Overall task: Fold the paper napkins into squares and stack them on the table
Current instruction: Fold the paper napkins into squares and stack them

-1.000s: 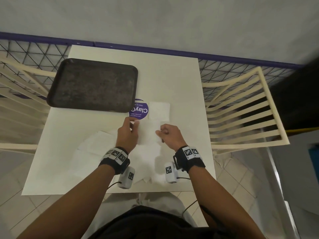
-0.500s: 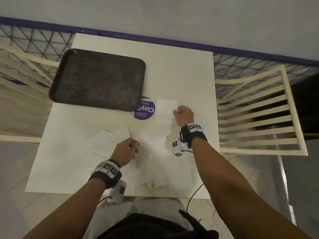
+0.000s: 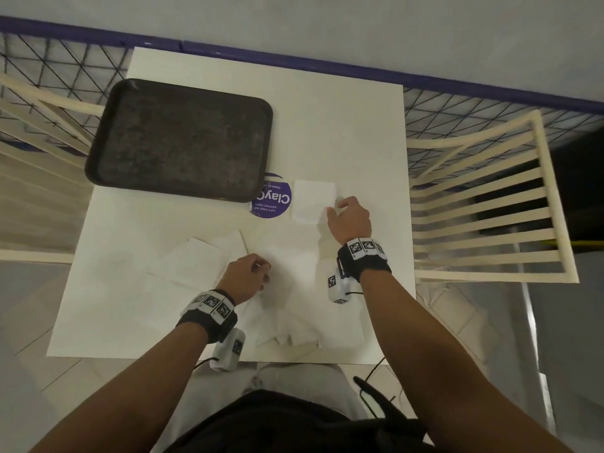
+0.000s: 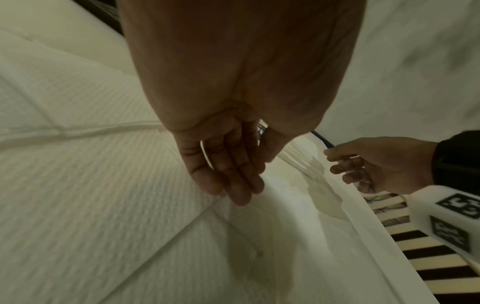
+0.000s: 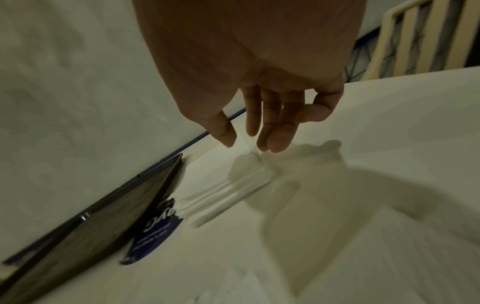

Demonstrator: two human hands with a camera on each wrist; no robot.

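Two hands over the white table, each busy with paper. Out by the far right, the right hand sits at the near right corner of the stack of folded napkins, thumb and fingers straight and slightly spread, tips just above that corner; whether they touch the paper, I cannot tell. That stack lies flat just beside the round purple sticker, and the dark tray covers the sticker's far left edge. Closer in, the left hand hovers low over the loose unfolded napkins spread across the near half of the table. From the left wrist view its fingers hang straight and close together, tips right at a fold line in the textured paper, gripping nothing. Cream slatted chairs stand on both sides of the table.
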